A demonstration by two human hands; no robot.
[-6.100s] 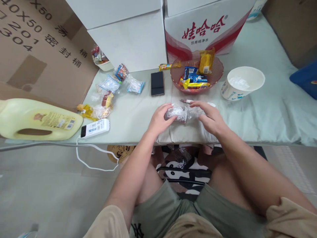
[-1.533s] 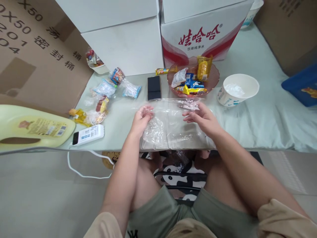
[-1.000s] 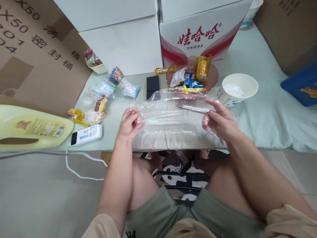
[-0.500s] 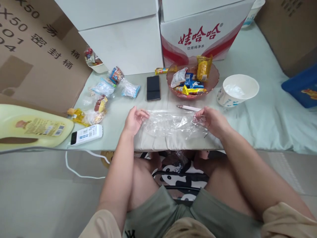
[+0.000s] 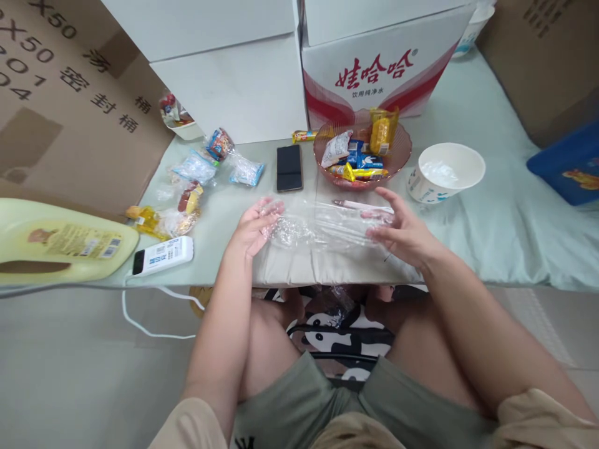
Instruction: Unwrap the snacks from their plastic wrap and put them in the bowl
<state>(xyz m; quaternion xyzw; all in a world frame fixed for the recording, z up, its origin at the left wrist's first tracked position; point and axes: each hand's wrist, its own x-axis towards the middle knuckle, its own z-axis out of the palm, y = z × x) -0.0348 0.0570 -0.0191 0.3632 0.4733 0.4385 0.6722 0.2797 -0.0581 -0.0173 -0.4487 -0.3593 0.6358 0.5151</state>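
A clear, crinkled plastic bag (image 5: 322, 227) stretches between my two hands, just above the table's front edge. My left hand (image 5: 255, 229) holds its left end, the thumb and fingers bent around the bunched film. At the other end, my right hand (image 5: 400, 227) has the film at its fingers, with the index finger raised and the thumb below. Some right fingertips show through the film. Behind the right end of the bag lies a white pen (image 5: 358, 204), partly covered by it.
A pink glass bowl (image 5: 322, 167) of wrapped snacks stands beyond the bag, with a paper tub (image 5: 433, 187) to its right. Behind my left hand are a phone (image 5: 289, 168) and snack packets (image 5: 194, 167). A power bank (image 5: 163, 254) and yellow jug (image 5: 100, 231) sit left.
The bag has gone from a wide, flat sheet to a narrower, bunched strip. My right fingers have spread, and my left hand has turned, its fingers now in the film.
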